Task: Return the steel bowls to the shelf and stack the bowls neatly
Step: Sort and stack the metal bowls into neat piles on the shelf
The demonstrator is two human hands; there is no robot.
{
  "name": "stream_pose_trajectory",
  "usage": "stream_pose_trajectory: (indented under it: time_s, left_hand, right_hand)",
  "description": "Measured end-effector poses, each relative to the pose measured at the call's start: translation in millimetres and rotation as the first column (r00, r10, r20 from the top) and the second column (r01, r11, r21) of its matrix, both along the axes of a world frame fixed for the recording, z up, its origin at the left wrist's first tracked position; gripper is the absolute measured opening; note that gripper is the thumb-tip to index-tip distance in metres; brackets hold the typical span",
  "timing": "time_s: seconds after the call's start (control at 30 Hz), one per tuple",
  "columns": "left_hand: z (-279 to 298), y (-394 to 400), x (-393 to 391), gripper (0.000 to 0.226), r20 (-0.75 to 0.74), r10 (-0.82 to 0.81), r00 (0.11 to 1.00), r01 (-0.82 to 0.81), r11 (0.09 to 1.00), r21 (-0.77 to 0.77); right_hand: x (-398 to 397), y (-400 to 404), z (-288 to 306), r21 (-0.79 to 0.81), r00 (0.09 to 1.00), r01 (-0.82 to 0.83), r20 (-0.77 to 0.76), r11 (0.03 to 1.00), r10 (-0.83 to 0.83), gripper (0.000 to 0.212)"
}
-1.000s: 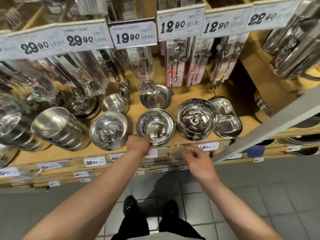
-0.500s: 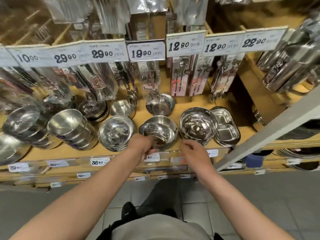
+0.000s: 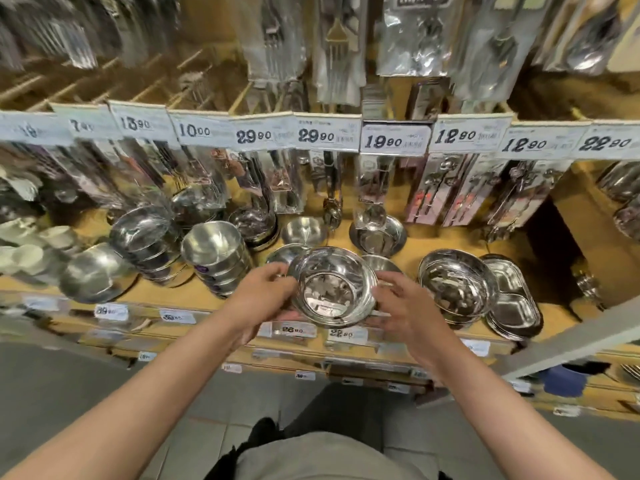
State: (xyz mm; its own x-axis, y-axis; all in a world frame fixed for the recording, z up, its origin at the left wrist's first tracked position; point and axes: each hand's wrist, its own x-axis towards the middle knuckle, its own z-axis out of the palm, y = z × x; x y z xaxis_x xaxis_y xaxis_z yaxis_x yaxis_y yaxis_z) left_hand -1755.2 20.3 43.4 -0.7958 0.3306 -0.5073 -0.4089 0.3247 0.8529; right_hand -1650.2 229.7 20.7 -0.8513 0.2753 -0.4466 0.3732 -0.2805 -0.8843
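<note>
A shiny steel bowl (image 3: 334, 289), round with a flat bottom and a mirror-like inside, is held up over the front edge of the wooden shelf (image 3: 408, 252). Its left rim is grasped by the left hand (image 3: 258, 299), fingers curled round it; its right rim is grasped by the right hand (image 3: 405, 308) in the same way. Just right of this bowl, one stack of bowls (image 3: 453, 287) is seen on the shelf, with one stack of divided trays (image 3: 512, 299) beside it. Left of it, one leaning stack (image 3: 216, 258) is seen.
</note>
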Motion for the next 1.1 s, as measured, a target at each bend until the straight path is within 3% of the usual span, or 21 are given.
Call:
stream_pose_trajectory:
  time_s: [0.27,0.57,0.7,0.87,1.03,1.1]
  left_hand:
    - [9.1,-76.8,-51.5,0.024,-0.167,0.141,0.976,-0.139,0.99,0.024]
    - [28.2,-202.2,-132.5,0.005,-0.219,0.231,0.948,-0.209,0.971,0.118]
    - [21.6,-247.6,-181.2,0.004,-0.225,0.291,0.93,-0.283,0.957,0.068]
    - [0.2,-271.9,-230.8,0.012,-0.221,0.228,0.948,-0.238,0.971,-0.019]
    - [-15.8,-277.3,-251.8,0.013,-0.226,0.198,0.954,-0.222,0.972,-0.083]
    - [-19.4,-277.6,-255.1,0.014,-0.226,0.206,0.952,-0.226,0.972,-0.065]
  right_hand:
    - [-70.0,-71.9,16.0,-0.047,0.999,0.021,-0.028,0.999,-0.023,0.026]
    - [-165.6,-197.7,33.9,-0.012,1.0,-0.016,-0.018,1.0,0.016,0.031]
    - [-209.5,-248.6,32.5,0.135,0.999,-0.039,-0.032,0.99,0.044,0.033]
    - [-263.9,-280.8,21.3,0.124,0.998,0.04,0.036,0.991,-0.045,0.024]
    - [-281.1,-289.0,3.9,0.283,0.999,-0.033,0.043,0.959,0.022,0.028]
    - [-282.3,-291.3,1.6,0.342,0.998,-0.033,0.058,0.939,0.014,0.02]
